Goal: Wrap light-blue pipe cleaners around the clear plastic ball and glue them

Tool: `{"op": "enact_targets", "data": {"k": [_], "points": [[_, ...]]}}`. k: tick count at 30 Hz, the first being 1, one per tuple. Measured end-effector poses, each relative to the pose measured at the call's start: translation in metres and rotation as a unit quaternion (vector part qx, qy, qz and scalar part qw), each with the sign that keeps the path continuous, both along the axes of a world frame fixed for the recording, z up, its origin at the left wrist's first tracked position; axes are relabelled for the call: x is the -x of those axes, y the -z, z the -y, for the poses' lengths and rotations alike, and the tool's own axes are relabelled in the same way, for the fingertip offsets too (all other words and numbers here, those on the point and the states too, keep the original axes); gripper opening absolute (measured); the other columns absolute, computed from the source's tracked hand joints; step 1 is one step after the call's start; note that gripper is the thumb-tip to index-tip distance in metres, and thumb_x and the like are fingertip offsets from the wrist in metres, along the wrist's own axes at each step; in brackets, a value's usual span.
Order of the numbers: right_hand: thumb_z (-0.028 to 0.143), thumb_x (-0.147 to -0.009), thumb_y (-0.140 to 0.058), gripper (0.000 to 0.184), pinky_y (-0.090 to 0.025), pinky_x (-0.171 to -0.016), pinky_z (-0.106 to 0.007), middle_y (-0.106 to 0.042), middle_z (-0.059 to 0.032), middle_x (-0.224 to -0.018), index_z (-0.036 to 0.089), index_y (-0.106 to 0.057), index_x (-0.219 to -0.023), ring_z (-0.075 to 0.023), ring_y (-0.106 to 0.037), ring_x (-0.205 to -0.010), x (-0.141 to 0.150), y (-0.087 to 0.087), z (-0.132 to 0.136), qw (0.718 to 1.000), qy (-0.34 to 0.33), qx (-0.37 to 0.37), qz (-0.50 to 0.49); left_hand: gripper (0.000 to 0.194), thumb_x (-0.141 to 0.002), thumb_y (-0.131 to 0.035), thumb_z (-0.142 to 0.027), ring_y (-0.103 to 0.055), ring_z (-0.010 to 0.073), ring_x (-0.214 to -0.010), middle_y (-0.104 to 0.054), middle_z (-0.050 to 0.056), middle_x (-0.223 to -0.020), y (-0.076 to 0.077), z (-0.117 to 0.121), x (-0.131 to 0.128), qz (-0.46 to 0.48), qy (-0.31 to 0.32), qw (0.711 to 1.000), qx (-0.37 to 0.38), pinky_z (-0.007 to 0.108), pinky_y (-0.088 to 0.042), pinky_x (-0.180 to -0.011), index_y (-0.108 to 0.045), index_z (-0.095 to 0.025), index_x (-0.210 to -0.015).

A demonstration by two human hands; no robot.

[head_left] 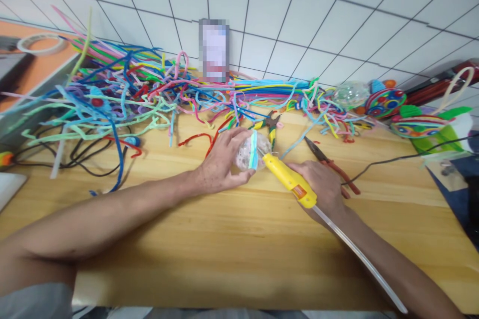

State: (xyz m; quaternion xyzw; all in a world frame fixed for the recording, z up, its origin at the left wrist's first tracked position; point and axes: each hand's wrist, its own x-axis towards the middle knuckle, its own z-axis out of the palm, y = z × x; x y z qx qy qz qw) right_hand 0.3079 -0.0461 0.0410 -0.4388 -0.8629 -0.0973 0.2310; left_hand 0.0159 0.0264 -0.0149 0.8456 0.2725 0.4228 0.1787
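Note:
My left hand [223, 162] is closed around the left side of a clear plastic ball [245, 153]. A band of blue and yellow-green pipe cleaner [254, 149] runs across the ball. In my right hand [322, 184] is a yellow hot glue gun [288, 179], with a long clear glue stick [359, 254] coming out of its rear. The gun's nozzle points at the ball, close to the band; whether it touches cannot be made out. Red-handled pliers [331, 164] lie just beyond my right hand. Behind the ball are green-and-yellow cutters [270, 124].
A tangled heap of colourful pipe cleaners [145, 89] lines the tiled wall. A phone [214, 50] leans there. Decorated fish-like crafts [415, 122] and another clear ball [351, 93] stand at the right. Black cable [75, 154] coils at the left; a dark cord [392, 159] crosses the right side.

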Motion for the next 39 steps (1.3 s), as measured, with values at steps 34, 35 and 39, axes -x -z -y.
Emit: {"op": "enact_targets", "data": {"k": [34,35,39], "points": [[0.027,-0.111,-0.052,0.031,-0.046,-0.072,-0.033,-0.071,-0.0044,-0.073,0.019,-0.081,-0.109,-0.0195,-0.067,-0.071,0.007,-0.002,0.003,1.0,-0.01,0.006,-0.005,0.089,-0.097,-0.078,-0.037,-0.042,0.04,-0.164,-0.046,0.021,-0.168,-0.004,0.0,0.001,0.011,0.053,0.998,0.037,0.066,-0.044,-0.131,-0.027,-0.03,-0.17],[0.028,-0.11,-0.053,0.03,-0.046,-0.072,-0.033,-0.07,-0.0043,-0.071,0.019,-0.082,-0.107,-0.0198,-0.066,-0.071,0.007,-0.002,0.004,1.0,0.006,0.016,0.005,0.089,-0.097,-0.078,-0.037,-0.042,0.0402,-0.164,-0.046,0.021,-0.168,-0.004,0.0,0.001,0.01,0.053,0.998,0.038,0.066,-0.044,-0.131,-0.028,-0.03,-0.17],[0.032,-0.108,-0.055,0.029,-0.046,-0.076,-0.035,-0.07,-0.0057,-0.074,0.021,-0.081,-0.111,-0.022,-0.066,-0.074,0.006,-0.005,0.006,0.999,0.022,0.018,0.036,0.09,-0.097,-0.079,-0.037,-0.042,0.0402,-0.164,-0.047,0.021,-0.168,-0.004,0.0,0.001,0.014,0.051,0.998,0.035,0.066,-0.044,-0.13,-0.028,-0.03,-0.171]]}}
